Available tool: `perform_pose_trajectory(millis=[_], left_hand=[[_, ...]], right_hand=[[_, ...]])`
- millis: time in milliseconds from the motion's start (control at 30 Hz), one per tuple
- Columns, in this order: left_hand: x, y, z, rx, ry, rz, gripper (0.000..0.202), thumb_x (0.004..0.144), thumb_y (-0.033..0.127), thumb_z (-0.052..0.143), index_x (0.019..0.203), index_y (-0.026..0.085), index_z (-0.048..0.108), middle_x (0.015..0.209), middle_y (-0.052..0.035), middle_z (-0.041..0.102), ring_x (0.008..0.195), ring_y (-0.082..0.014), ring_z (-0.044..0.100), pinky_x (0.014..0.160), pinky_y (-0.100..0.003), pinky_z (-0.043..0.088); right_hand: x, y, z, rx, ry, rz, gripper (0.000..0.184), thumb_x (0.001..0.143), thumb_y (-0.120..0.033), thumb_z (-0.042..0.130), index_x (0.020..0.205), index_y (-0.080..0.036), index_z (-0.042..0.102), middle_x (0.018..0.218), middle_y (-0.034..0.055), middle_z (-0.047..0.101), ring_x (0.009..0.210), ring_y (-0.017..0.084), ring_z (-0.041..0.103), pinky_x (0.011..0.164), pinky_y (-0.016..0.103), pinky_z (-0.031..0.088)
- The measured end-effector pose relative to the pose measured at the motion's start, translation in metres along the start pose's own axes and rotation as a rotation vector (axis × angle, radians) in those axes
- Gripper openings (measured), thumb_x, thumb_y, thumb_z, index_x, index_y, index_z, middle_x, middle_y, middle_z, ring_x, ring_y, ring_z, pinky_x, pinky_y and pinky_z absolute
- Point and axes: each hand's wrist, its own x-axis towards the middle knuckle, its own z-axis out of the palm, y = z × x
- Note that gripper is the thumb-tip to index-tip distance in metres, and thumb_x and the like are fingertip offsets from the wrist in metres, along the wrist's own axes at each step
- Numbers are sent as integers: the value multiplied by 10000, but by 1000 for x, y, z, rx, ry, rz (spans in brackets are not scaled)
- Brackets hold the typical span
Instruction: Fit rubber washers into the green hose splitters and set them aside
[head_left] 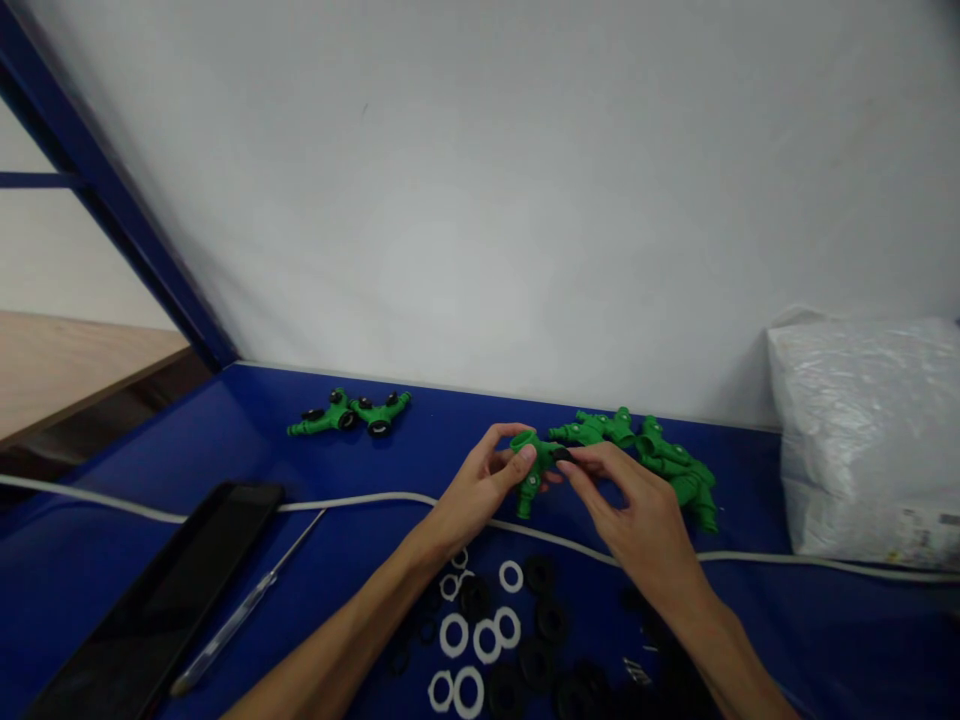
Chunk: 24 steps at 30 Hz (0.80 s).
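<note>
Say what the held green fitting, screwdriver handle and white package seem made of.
Green fitting: probably molded plastic, fairly matte, from its even color. Screwdriver handle: likely clear plastic, as it looks translucent. White package: apparently glossy plastic film, from its shiny wrinkles.

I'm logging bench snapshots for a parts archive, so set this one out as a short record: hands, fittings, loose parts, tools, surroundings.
Left hand: holds a green fitting
Right hand: pinches a small black part at the fitting's side branch; contact unclear
Fittings, left: two green fittings with black parts
Fittings, right: pile of green fittings
Loose parts: white rings, black rings
Tool: screwdriver-like tool beside a flat black object
Far right: plastic-wrapped package
Surface: blue table, crossed by a white cable
</note>
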Motion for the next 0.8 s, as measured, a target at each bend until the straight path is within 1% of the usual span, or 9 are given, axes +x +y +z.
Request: perform_pose_trajectory(millis=[67, 167, 267, 400, 567, 700, 800], left_hand=[[-1, 0, 0, -2, 6, -5, 562, 813, 523, 775, 1192, 184, 535, 859, -37, 737, 814, -183, 726, 837, -319, 520], [-2, 0, 0, 0, 1, -3, 556, 824, 518, 767, 1196, 188, 518, 917, -60, 754, 856, -196, 735, 862, -334, 519], [-2, 1, 0, 19, -1, 12, 550, 826, 521, 762, 1188, 193, 509, 960, -80, 764, 899, -215, 741, 869, -341, 515], [-2, 5, 0, 62, 3, 29, 509, 834, 498, 761, 1163, 202, 510, 1017, -83, 757, 907, -213, 743, 886, -340, 513], [-2, 1, -1, 144, -15, 65, 424, 870, 441, 739, 1163, 216, 530, 1082, -72, 740, 957, -184, 715, 905, -315, 506], [-2, -4, -1, 207, -9, 70, 422, 855, 433, 755, 1147, 220, 537, 1129, -80, 734, 995, -192, 700, 897, -314, 509], [-2, -6, -1, 241, 1, 74, 438, 846, 456, 757, 1154, 226, 547, 1114, -80, 740, 988, -206, 704, 872, -321, 518]], right_hand=[[0, -2, 0, -36, -18, -40, 57, 991, -218, 598, 947, -214, 634, 844, 18, 680, 739, 161, 672, 711, 278, 527], [1, -3, -1, -108, -51, -90, 64, 1005, -187, 559, 972, -211, 608, 846, 29, 655, 738, 167, 661, 716, 289, 518], [0, -1, -1, -182, -69, -140, 98, 1012, -177, 525, 958, -215, 597, 855, 42, 644, 764, 187, 661, 753, 315, 518], [-3, 2, -1, -252, -105, -111, 129, 1023, -199, 488, 955, -220, 595, 890, 61, 653, 811, 217, 668, 768, 347, 511], [-4, 2, -2, -290, -164, -76, 161, 1021, -210, 469, 900, -214, 575, 883, 75, 651, 747, 217, 648, 713, 353, 486], [-4, 0, -2, -315, -167, -74, 148, 1010, -208, 474, 896, -216, 567, 850, 57, 636, 713, 205, 632, 690, 340, 476], [-4, -1, -2, -340, -159, -84, 154, 1006, -206, 467, 881, -224, 557, 813, 41, 618, 697, 198, 626, 684, 332, 480]])
